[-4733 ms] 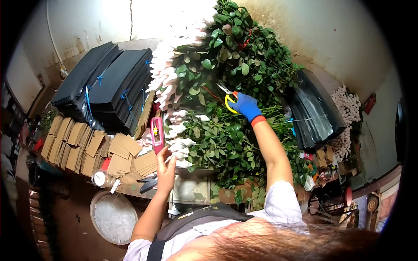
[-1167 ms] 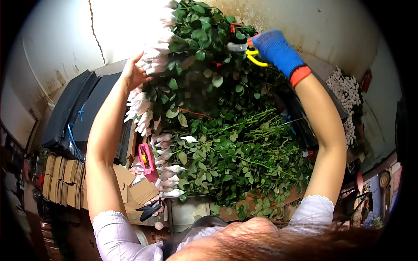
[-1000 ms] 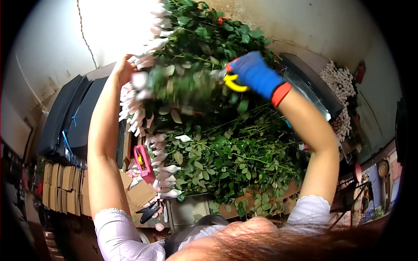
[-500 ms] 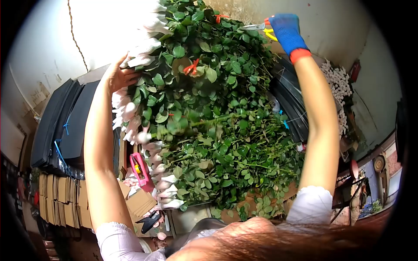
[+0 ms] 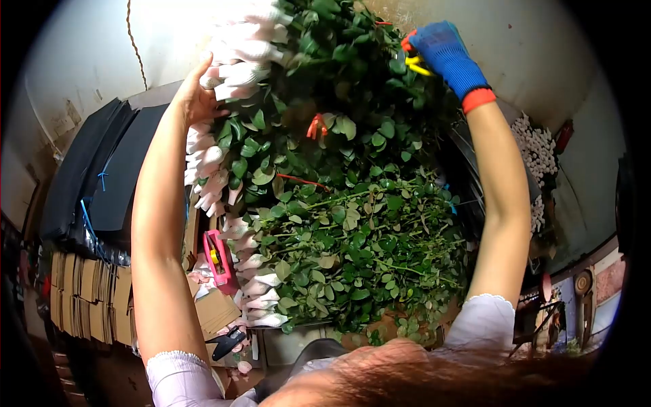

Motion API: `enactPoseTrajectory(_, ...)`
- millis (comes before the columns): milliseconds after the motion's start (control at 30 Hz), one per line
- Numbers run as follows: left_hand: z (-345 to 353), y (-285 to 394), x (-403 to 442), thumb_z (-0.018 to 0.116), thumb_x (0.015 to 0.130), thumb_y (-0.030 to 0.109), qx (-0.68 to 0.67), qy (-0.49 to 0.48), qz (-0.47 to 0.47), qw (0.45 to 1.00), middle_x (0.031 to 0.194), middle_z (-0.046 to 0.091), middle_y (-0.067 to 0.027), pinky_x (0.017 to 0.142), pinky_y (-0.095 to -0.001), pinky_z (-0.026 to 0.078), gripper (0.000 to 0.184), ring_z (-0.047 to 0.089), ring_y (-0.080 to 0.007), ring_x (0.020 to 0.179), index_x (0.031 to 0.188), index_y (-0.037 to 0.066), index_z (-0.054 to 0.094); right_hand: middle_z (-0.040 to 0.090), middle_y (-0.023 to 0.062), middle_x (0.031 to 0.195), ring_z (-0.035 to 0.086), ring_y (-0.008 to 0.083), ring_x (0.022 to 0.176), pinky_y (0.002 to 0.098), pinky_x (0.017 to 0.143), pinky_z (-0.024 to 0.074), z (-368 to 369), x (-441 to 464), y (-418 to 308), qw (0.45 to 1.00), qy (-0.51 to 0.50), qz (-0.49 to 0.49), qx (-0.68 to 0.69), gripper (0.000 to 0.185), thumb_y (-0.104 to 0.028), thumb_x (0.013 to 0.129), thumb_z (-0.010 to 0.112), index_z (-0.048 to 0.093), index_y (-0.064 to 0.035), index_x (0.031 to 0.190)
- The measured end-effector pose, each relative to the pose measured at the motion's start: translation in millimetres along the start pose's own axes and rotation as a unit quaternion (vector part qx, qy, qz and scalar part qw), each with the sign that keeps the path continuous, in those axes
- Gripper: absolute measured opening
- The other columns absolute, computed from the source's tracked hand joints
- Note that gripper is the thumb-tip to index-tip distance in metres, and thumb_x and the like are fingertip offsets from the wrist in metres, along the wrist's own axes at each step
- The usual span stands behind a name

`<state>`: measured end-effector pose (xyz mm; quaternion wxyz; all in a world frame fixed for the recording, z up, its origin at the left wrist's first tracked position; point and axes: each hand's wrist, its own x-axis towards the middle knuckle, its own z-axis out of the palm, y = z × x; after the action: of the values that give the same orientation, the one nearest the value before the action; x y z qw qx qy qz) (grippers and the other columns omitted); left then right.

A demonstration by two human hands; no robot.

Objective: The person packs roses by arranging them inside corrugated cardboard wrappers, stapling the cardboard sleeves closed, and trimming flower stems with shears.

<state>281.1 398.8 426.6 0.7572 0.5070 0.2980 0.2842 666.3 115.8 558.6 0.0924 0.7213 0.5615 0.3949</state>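
A pile of leafy rose stems (image 5: 366, 251) lies in front of me, its white-netted buds (image 5: 261, 298) lined up on the left. My left hand (image 5: 200, 98) curls against the bud end of the upper rose bunch (image 5: 339, 61), with its thumb beside the netted heads. At the stem end is my right hand (image 5: 441, 54), in a blue glove with red cuff. It grips scissors (image 5: 415, 65) by yellow handles; leaves mostly hide the blades. Red ties (image 5: 317, 127) show among the leaves.
Stacked black sheets (image 5: 129, 176) and cardboard pieces (image 5: 91, 295) stand at the left. A pink tape dispenser (image 5: 220, 261) and a black tool (image 5: 228, 344) lie near the lower buds. More pale buds (image 5: 532, 146) stand at the right, by the wall.
The scissors have gone from open view above the stems to in among the leaves. The upper bunch looks raised and blurred. My left hand stays at the bud end.
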Motion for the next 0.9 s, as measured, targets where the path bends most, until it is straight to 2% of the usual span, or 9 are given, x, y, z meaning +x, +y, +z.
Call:
enactPoseTrajectory(100,-6.2,2.2,8.0,0.057,0.086,0.071,-0.034,-0.068,-0.001,0.997,0.126,0.065,-0.0088,0.102,-0.0534,0.038,0.076,0.062,-0.0253,0.112,0.141,0.017,0.051,0.075,0.0051,0.092,0.072,0.0239,0.084,0.0352,0.071,0.0562,-11.6,-52.7,-39.0,0.984,-0.061,-0.061,-0.158,0.016,-0.022,0.079,0.067,0.076,-0.0164,0.091)
enactPoseTrajectory(233,-24.9,0.5,24.4,0.059,0.082,0.075,-0.014,-0.09,0.007,0.996,0.12,0.069,-0.0141,0.102,-0.0448,0.044,0.083,0.064,-0.0272,0.111,0.13,0.007,0.061,0.071,0.0018,0.075,0.071,0.0217,0.074,0.0384,0.059,0.0476,-40.8,-117.3,-138.5,0.982,-0.133,0.077,-0.107,0.004,-0.018,0.075,0.069,0.072,-0.0211,0.076)
enactPoseTrajectory(267,-22.9,11.2,31.1,0.059,0.081,0.076,-0.028,-0.115,-0.084,0.989,0.119,0.07,-0.0144,0.106,-0.0461,0.04,0.083,0.061,-0.028,0.116,0.13,0.01,0.062,0.07,0.0013,0.074,0.07,0.0222,0.073,0.0381,0.058,0.0463,-43.7,-137.8,-158.8,0.985,-0.148,0.06,-0.071,0.006,-0.016,0.075,0.069,0.072,-0.0218,0.074)
enactPoseTrajectory(400,-7.5,2.0,6.6,0.066,0.08,0.069,0.042,-0.074,-0.01,0.996,0.109,0.071,-0.0121,0.102,-0.046,0.044,0.072,0.063,-0.0288,0.106,0.122,0.01,0.064,0.074,-0.0031,0.091,0.069,0.0171,0.082,0.041,0.062,0.0404,-0.7,-194.0,-230.9,0.921,-0.387,0.032,-0.025,0.015,-0.021,0.089,0.064,0.078,-0.0201,0.094)
enactPoseTrajectory(467,-51.6,-6.7,76.6,0.065,0.082,0.065,-0.165,-0.268,-0.136,0.94,0.112,0.07,-0.0113,0.106,-0.0453,0.04,0.071,0.062,-0.0292,0.111,0.126,0.01,0.061,0.075,0.006,0.105,0.072,0.0235,0.099,0.039,0.073,0.0537,-14.1,-205.0,-241.6,0.881,-0.465,0.062,0.065,0.026,-0.026,0.086,0.07,0.076,-0.0125,0.108)
enactPoseTrajectory(500,-12.7,-7.1,17.0,0.064,0.084,0.059,0.072,-0.054,0.012,0.996,0.121,0.068,-0.0118,0.108,-0.0463,0.039,0.069,0.059,-0.0297,0.117,0.129,0.008,0.059,0.074,0.0087,0.105,0.071,0.0261,0.099,0.0414,0.077,0.0546,-3.2,-216.0,-247.3,0.88,-0.461,0.067,0.095,0.03,-0.03,0.085,0.07,0.076,-0.0104,0.106)
enactPoseTrajectory(633,-16.6,-15.1,18.8,0.058,0.092,0.052,0.028,-0.055,0.023,0.998,0.128,0.066,-0.0094,0.11,-0.0557,0.036,0.062,0.055,-0.0309,0.127,0.14,0.014,0.05,0.072,0.0155,0.108,0.068,0.0312,0.106,0.0412,0.089,0.0533,9.6,-256.6,-247.5,0.874,-0.437,0.068,0.199,0.041,-0.04,0.086,0.06,0.076,-0.0059,0.1)
enactPoseTrajectory(767,-20.8,-24.0,23.3,0.058,0.091,0.058,0.028,-0.04,0.026,0.998,0.129,0.066,-0.0045,0.112,-0.0511,0.03,0.066,0.05,-0.0269,0.13,0.141,0.016,0.049,0.073,0.0175,0.096,0.071,0.0337,0.09,0.0435,0.076,0.0556,-33.1,-283.9,-219.4,0.864,-0.466,0.046,0.187,0.033,-0.033,0.08,0.064,0.076,-0.0046,0.092)
enactPoseTrajectory(900,-24.7,-35.7,22.0,0.063,0.09,0.057,0.051,-0.041,0.063,0.996,0.126,0.065,-0.0077,0.104,-0.0458,0.039,0.068,0.055,-0.0258,0.123,0.141,0.015,0.048,0.071,0.0165,0.078,0.07,0.0335,0.074,0.044,0.067,0.0548,-55.6,-291.6,-182.6,0.849,-0.491,-0.05,0.191,0.035,-0.037,0.077,0.065,0.075,-0.0038,0.083)
